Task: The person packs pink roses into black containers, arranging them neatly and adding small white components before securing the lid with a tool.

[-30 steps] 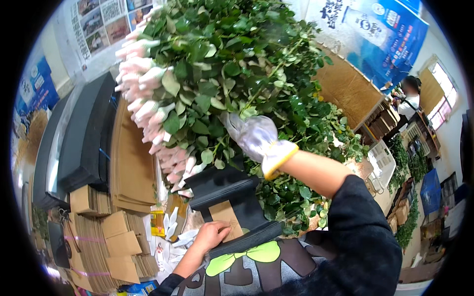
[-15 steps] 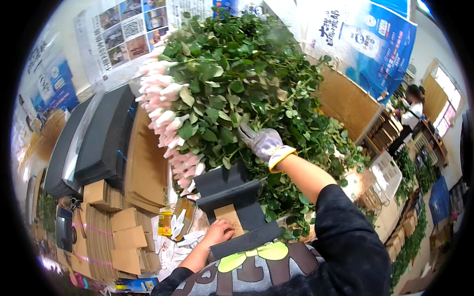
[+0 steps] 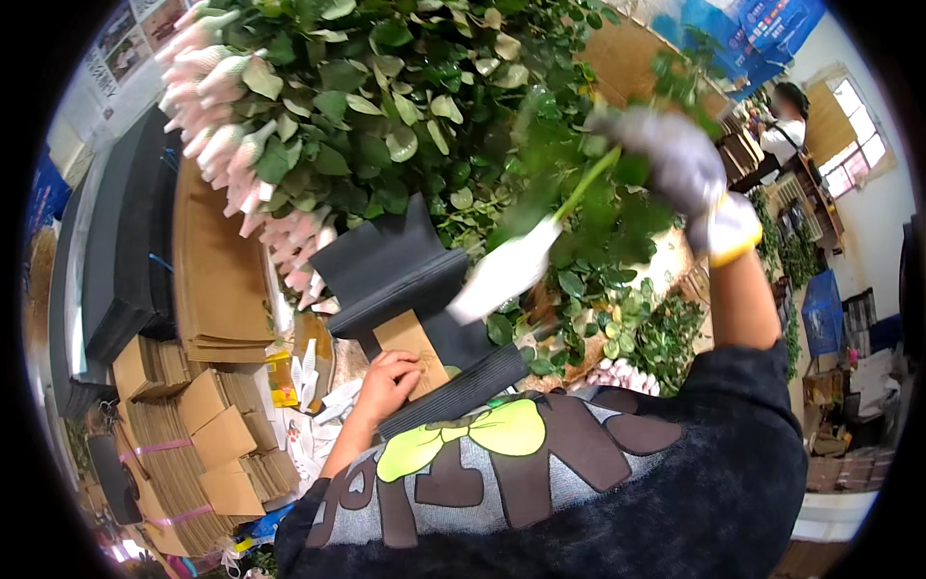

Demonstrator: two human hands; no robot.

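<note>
A single rose (image 3: 511, 270), its bud wrapped in a pale sleeve and blurred by motion, hangs bud-down from my right hand (image 3: 675, 169). That hand wears a grey glove with a yellow-edged cuff and is closed round the leafy stem, above and right of the work spot. My bare left hand (image 3: 391, 381) has its bent fingers on a small brown cardboard piece (image 3: 410, 336), holding it down. Beneath the cardboard lies a folded black corrugated sheet (image 3: 386, 253), with a rolled ribbed edge close to my body.
Beyond the sheet rises a big pile of leafy roses (image 3: 405, 116), pink netted buds (image 3: 217, 82) facing left. Black sheet stacks (image 3: 125, 241) and bundled cardboard (image 3: 174, 463) stand left. White sleeves (image 3: 307, 376) lie by my left arm. Another person (image 3: 783, 135) is at the far right.
My right hand has drawn back from the pile to the right, now with a rose in it. My left hand stays on the cardboard. The view has shifted, bringing the pile higher and leftward.
</note>
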